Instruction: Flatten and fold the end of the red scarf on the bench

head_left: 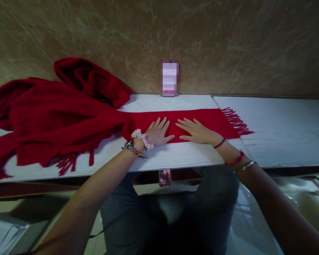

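Observation:
A red scarf [212,122] with a fringed end lies stretched flat along the white wood-grain table. Both of my palms rest on it, side by side. My left hand [157,132] is flat with fingers spread; a ring, a pale scrunchie and a beaded bracelet are on that arm. My right hand [196,131] also lies flat, its fingers pointing left toward my left hand. Neither hand grips the cloth. To the left the red fabric gathers into a loose, rumpled pile [58,120], with more fringe hanging toward the near edge.
The white table [284,131] runs along a brown marbled wall [228,46]. A blurred-out phone-like object [169,78] leans upright against that wall. My legs are under the table's near edge. A grey box with papers [13,233] stands at lower left.

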`<state>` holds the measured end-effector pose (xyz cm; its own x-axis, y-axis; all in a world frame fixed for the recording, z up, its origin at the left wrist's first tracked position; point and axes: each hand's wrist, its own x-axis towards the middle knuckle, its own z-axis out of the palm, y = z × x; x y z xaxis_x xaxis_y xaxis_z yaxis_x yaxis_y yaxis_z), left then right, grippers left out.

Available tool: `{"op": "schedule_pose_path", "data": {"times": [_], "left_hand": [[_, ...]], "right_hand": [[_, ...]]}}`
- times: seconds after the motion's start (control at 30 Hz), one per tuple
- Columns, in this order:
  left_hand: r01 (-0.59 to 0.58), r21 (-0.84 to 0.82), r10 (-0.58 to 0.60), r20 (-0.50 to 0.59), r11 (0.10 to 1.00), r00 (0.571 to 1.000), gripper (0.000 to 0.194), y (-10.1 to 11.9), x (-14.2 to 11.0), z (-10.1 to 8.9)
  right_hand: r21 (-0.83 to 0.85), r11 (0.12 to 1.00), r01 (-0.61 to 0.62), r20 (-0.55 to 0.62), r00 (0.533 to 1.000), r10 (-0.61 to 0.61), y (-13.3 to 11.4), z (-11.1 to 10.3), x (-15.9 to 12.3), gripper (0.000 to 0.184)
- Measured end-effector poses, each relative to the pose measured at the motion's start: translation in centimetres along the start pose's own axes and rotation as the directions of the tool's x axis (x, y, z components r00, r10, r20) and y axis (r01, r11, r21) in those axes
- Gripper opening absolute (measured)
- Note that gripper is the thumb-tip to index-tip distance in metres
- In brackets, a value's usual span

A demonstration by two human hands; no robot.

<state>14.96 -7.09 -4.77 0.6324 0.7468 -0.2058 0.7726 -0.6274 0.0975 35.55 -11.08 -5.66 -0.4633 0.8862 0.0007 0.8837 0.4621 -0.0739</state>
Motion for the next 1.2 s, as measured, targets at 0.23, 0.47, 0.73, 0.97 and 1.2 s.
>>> {"op": "schedule_pose_path", "data": {"times": [0.23, 0.47, 0.73, 0.97, 1.2], "left_hand": [[0.000, -0.024, 0.001, 0.052, 1.000, 0.999, 0.088, -0.4, 0.0, -0.3], [0.013, -0.030, -0.011, 0.053, 0.999, 0.999, 0.089, -0.4, 0.0, -0.3], [0.013, -0.035, -0.011, 0.051, 0.999, 0.999, 0.089, -0.5, 0.0, -0.3], [-0.004, -0.044, 0.006, 0.044, 0.999, 0.999, 0.091, -0.6, 0.0, -0.2], [-0.066, -0.035, 0.066, 0.006, 0.997, 0.998, 0.088, -0.8, -0.5, -1.1]], "right_hand": [[-0.010, 0.997, -0.079, -0.036, 0.996, 0.078, 0.6, 0.2, -0.1, 0.066], [-0.045, 0.997, -0.058, -0.053, 0.997, 0.055, 0.1, 0.7, 0.3, 0.056], [-0.038, 0.912, -0.408, -0.155, 0.904, 0.398, 3.2, 0.1, 0.2, 0.049], [0.054, 0.998, -0.016, -0.056, 0.998, 0.019, -0.2, 0.3, 1.0, 0.058], [0.152, 0.987, 0.051, -0.119, 0.992, -0.033, 1.1, -0.5, 0.2, 0.055]]}}
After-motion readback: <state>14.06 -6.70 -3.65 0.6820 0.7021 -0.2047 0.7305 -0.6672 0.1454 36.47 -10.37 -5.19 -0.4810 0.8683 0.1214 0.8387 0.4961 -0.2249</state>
